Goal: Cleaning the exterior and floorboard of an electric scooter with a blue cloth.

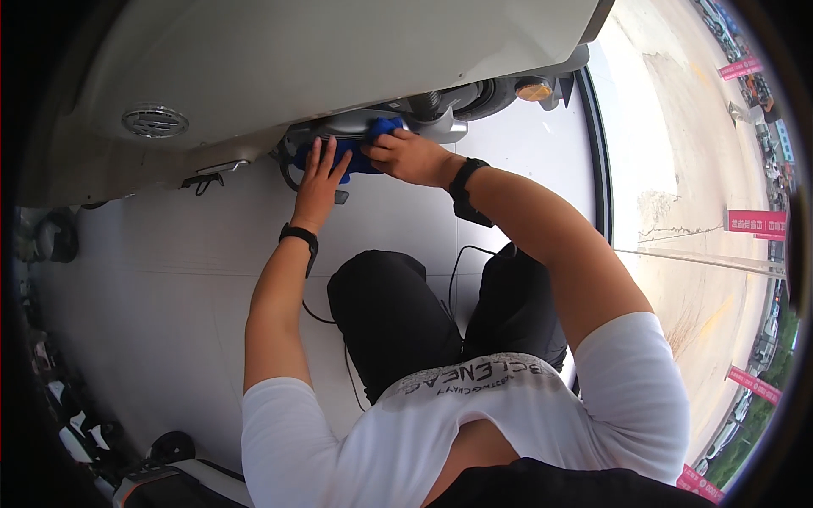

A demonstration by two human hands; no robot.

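Observation:
A blue cloth [362, 161] lies against the grey lower side of a cream-coloured scooter [330, 51], close to its engine casing. My left hand [318, 182] rests on the cloth's left part with fingers stretched and spread. Bunched into the curled fingers of my right hand [413, 158] is the right part of the same cloth. Both hands hide some of the cloth and the metal behind it. A dark band circles each wrist.
The scooter's rear wheel [491, 100] and an orange reflector [533, 90] are at the upper right. A metal footrest [203, 179] juts out at left. Black cable [451, 279] runs over the pale tiled floor [186, 279] by my knees. Other vehicles [169, 483] stand lower left.

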